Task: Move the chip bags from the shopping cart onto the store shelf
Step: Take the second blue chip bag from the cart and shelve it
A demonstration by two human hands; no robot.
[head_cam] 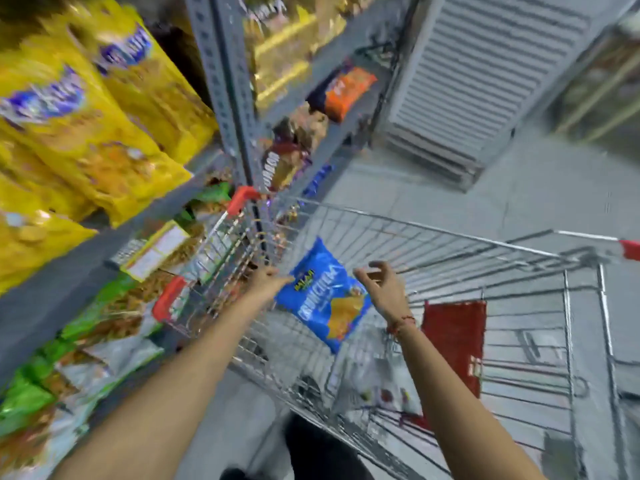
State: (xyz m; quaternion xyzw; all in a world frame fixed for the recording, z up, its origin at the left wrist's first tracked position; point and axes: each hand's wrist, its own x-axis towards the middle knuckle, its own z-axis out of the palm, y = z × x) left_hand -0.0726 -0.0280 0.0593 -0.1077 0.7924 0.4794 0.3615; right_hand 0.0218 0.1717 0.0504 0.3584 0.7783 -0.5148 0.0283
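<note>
I judge the job partly done: yellow bags sit on the shelf at ten o'clock, while my left hand pinches the edge of a blue chip bag over the shopping cart, and my right hand, at its three o'clock, is spread with fingers curled, touching nothing. Motion blur hides what, beyond a pale packet at six o'clock, remains in the cart.

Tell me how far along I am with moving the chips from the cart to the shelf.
Done: the shelf already holds many yellow bags. In hand: your left hand grips a blue chip bag over the cart; your right hand is open beside it. Left: shelving this bag; the cart bottom is too blurred to count more.
</note>
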